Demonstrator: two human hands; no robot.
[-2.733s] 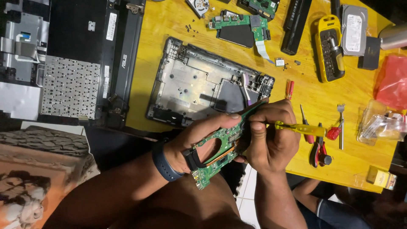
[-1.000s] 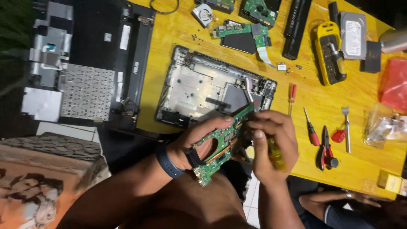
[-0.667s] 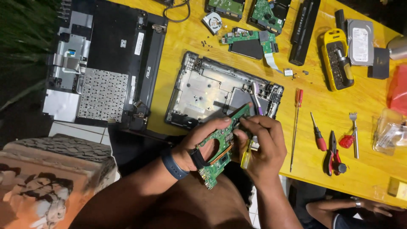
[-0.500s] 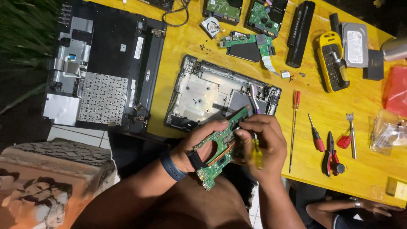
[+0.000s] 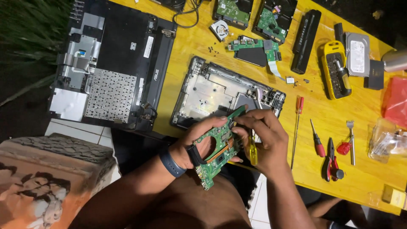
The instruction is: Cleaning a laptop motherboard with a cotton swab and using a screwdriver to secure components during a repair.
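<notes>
head | left hand (image 5: 199, 142) grips green circuit board (image 5: 216, 146), long axis slanting from lower left to upper right, over worktop (image 5: 190, 46) edge | right hand (image 5: 265, 140) nearer upper end, fingers on board, holding yellow screwdriver (image 5: 253, 152)

Yellow table (image 5: 190, 46), laptop shell (image 5: 220, 93), red pliers (image 5: 332, 161), hard drive (image 5: 357, 53)

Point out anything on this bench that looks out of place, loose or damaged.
Small loose screws lie scattered on the yellow table near the fan, easy to lose. The opened laptop lid overhangs the table's left edge. The left hand holds the green circuit board in mid-air; no damage shows.
</notes>
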